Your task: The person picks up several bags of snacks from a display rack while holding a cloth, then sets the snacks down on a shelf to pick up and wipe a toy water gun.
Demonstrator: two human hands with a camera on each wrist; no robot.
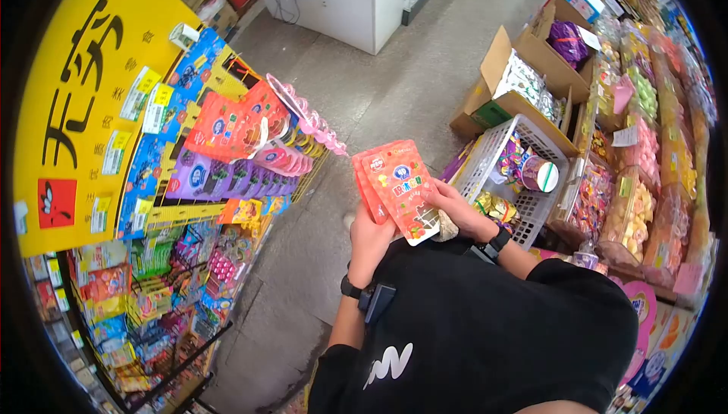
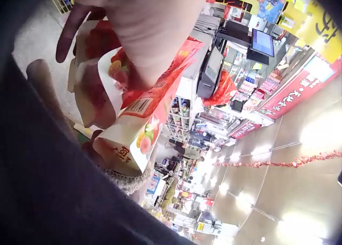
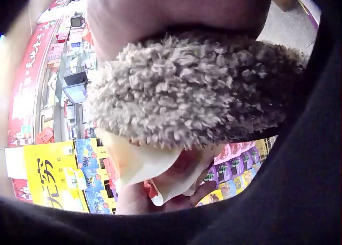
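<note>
Several red candy packets (image 1: 402,190) with fruit pictures are fanned together in front of my body. My left hand (image 1: 370,241) grips them at their lower left side, thumb toward the front. From the right, my right hand (image 1: 464,213) pinches the front packet's edge, thumb on its face. A grey fleecy thing (image 3: 181,90) lies against the right palm, beside the packets' lower right corner. In the left wrist view the packets (image 2: 141,111) show white lower corners and a barcode, with the palm over them.
On the left stands a yellow display rack (image 1: 98,103) with similar red packets (image 1: 239,122) and purple packets (image 1: 220,175) hanging. To the right are a white plastic basket (image 1: 493,141), an open cardboard box (image 1: 485,103) and bins of sweets (image 1: 629,217). Grey floor (image 1: 303,262) lies between.
</note>
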